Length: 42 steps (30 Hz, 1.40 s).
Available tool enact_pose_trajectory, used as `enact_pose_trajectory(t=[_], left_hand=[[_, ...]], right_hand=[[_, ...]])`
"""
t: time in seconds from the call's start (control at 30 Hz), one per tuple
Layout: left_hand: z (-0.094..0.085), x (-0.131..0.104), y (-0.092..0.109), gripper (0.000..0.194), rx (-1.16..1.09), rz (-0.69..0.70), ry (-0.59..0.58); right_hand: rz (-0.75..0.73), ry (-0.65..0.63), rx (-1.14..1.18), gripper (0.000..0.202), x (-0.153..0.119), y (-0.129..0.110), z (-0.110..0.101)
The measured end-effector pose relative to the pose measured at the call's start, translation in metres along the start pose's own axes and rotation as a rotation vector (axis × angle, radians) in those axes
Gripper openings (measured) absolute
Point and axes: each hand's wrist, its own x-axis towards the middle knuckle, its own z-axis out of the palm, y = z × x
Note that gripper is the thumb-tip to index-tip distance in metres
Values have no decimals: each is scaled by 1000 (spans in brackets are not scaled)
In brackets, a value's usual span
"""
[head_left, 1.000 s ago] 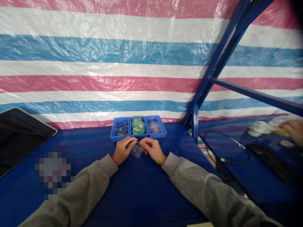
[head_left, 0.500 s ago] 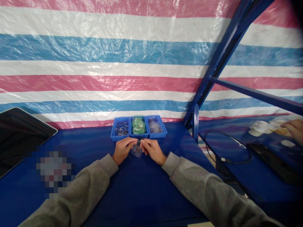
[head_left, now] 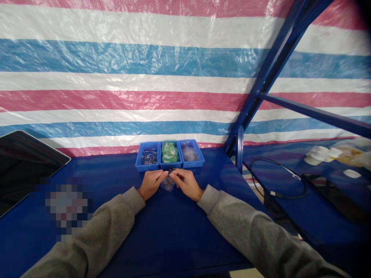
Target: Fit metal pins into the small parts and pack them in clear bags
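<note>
Both hands meet over the blue table, just in front of three small blue bins. My left hand (head_left: 152, 183) is closed, its thumb and fingers pinching the upper edge of a small clear plastic bag (head_left: 167, 184). Small brownish bits show inside the bag. My right hand (head_left: 186, 183) is closed at the bag's other side, with a small dark, thin piece at its fingertips that I cannot make out clearly. The left bin (head_left: 147, 168) holds several thin metal pins, the middle one (head_left: 171, 165) green packets, and the right one (head_left: 192, 164) clear plastic bags.
A dark flat screen (head_left: 26, 170) lies at the left, near a blurred-out patch. On the right, past a blue metal frame (head_left: 239, 150), a second blue surface carries a black cable (head_left: 251, 175), white items (head_left: 319, 155) and a dark flat object (head_left: 333, 197).
My hands stay together at the bag, with slight finger movement on the right. Another person's hand at the far right has left the view.
</note>
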Motion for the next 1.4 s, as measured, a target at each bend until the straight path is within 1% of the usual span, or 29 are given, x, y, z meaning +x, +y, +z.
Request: enact_pose_trajectory(t=[0.13, 0.23, 0.33, 0.53, 0.7, 0.77, 0.87, 1.07, 1.23, 1.4], left_hand=[[-2, 0, 1, 40, -35, 0, -12], [-4, 0, 3, 29, -61, -27, -24], [-4, 0, 4, 19, -101, -17, -18], [-4, 2, 4, 21, -122, 3, 8], [-4, 2, 4, 36, -58, -63, 43], [-3, 2, 4, 39, -43, -68, 39], [-3, 1, 4, 40, -36, -46, 8], [-3, 0, 3, 36, -37, -60, -3], [0, -1, 2, 20, -83, -68, 0], [-1, -1, 4, 19, -101, -41, -2]], right_hand=[[0, -30, -1, 43, 0, 1, 0], [25, -37, 6, 46, 0, 3, 0], [36, -46, 14, 47, 0, 4, -1], [53, -18, 43, 46, -1, 5, 0], [43, 24, 70, 33, -1, 3, 0], [48, 45, 82, 29, 0, 3, 0], [60, 52, 107, 28, 0, 3, 0], [53, 29, 91, 28, 1, 4, 0], [79, 33, 72, 34, 1, 4, 0], [93, 36, 45, 40, 1, 6, 0]])
